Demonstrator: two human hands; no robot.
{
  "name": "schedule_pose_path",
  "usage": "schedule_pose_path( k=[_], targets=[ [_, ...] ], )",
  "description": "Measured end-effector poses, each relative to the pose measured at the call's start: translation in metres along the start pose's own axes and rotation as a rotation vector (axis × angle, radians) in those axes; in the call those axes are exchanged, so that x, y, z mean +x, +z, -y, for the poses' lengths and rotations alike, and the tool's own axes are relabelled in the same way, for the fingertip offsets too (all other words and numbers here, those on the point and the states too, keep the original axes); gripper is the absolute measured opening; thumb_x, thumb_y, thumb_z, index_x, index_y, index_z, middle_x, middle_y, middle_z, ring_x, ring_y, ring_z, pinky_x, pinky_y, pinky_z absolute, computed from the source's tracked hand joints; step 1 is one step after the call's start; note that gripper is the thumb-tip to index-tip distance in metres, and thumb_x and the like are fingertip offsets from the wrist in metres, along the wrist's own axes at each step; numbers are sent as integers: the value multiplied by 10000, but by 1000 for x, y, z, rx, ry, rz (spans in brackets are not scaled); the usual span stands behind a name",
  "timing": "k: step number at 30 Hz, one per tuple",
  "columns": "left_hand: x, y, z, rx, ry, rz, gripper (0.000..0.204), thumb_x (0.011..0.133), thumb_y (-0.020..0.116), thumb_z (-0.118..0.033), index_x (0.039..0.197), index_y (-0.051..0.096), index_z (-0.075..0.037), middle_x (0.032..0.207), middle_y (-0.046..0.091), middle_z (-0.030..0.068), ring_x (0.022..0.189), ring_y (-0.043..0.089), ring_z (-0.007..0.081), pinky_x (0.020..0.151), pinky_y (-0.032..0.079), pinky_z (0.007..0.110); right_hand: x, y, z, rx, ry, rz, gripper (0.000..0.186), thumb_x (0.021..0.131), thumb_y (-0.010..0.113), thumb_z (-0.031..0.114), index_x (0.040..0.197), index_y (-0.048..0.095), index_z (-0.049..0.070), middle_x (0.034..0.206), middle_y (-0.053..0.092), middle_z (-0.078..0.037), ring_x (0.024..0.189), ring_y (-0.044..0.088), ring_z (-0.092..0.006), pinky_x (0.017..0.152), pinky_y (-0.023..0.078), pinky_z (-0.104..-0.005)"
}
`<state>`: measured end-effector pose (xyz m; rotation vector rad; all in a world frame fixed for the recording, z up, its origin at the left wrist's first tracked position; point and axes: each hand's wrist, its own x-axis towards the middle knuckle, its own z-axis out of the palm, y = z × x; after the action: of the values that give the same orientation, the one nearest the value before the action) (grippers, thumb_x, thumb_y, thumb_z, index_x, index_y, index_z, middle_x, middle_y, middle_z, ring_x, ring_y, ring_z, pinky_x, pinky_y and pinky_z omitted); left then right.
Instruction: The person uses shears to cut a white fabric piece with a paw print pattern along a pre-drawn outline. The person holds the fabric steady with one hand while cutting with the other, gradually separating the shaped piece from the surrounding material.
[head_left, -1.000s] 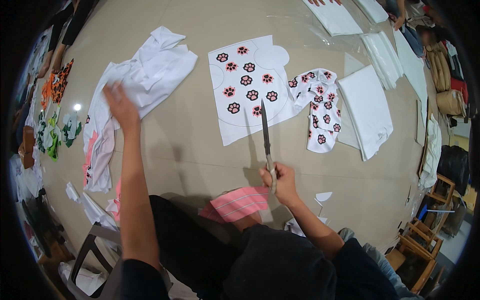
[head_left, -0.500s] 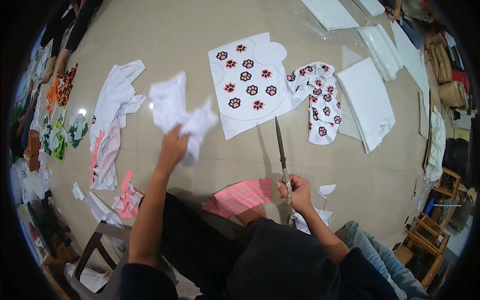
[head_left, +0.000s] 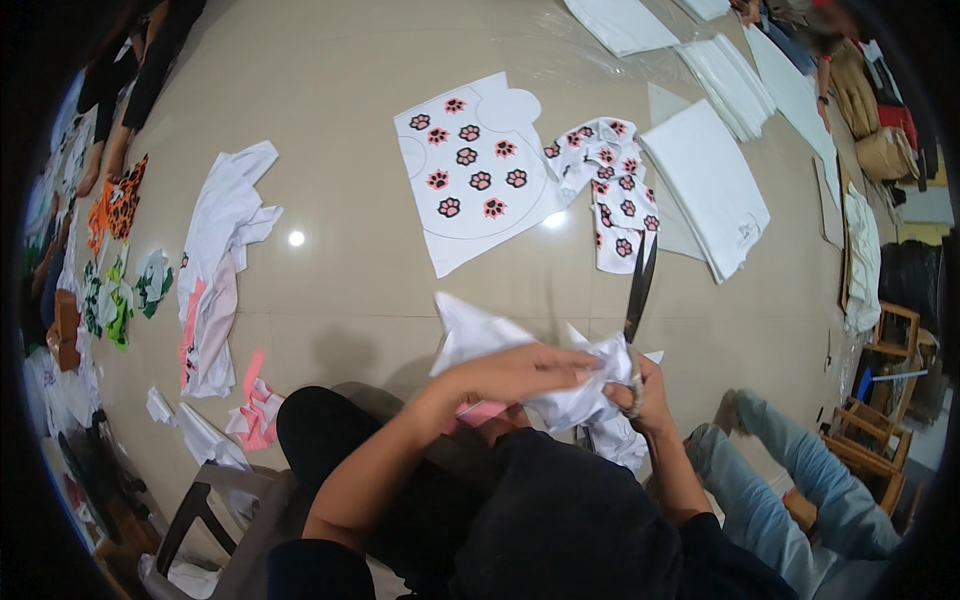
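A crumpled white cloth piece (head_left: 480, 330) is bunched between my hands, above my lap. My left hand (head_left: 525, 372) is closed on it, the fingers reaching across its folds. My right hand (head_left: 645, 392) grips fabric scissors (head_left: 640, 295) by the wrapped handle, their dark blades pointing away from me and looking closed. The cloth's right end touches the right hand; whether its fingers also pinch it I cannot tell. Under my left forearm a pink striped piece (head_left: 482, 412) mostly disappears. Another white scrap (head_left: 615, 445) lies below the right hand.
Ahead lie a paw-print panel (head_left: 465, 180) and paw-print cloth pieces (head_left: 625, 205). White fabric stacks (head_left: 705, 190) stand right of them. White and pink cloth (head_left: 215, 270) and pink scraps (head_left: 258, 410) lie left. A chair (head_left: 225, 490) is lower left; someone's jeans-clad legs (head_left: 760, 470) are lower right.
My left hand has brought the white cloth right and nearer, to my right hand. The scissors have shifted right. The pink striped piece is now mostly covered, and the jeans-clad legs show more.
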<state>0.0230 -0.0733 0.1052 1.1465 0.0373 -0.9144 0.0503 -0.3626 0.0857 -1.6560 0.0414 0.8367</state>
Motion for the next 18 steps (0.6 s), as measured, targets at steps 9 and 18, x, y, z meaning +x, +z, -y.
schedule_pose_path(
  k=[9,18],
  targets=[
    [42,-162,54,1323,174,-1026,726,1013,646,-353,1635,344,-129,1718,237,166,1592,167,415,1266,193,599,-114,-65,-3,-627,600,-49,405,724,905,257,1031,766,33,732,686,-66,726,683,-136,669,542,-341],
    [-7,-165,63,1355,-38,-1062,767,1014,591,-488,1663,306,-197,1736,203,159,1598,133,434,1257,133,650,-101,-48,-8,-665,124,-311,522,661,988,308,998,736,0,718,617,-20,682,549,-111,661,491,-289]
  ],
)
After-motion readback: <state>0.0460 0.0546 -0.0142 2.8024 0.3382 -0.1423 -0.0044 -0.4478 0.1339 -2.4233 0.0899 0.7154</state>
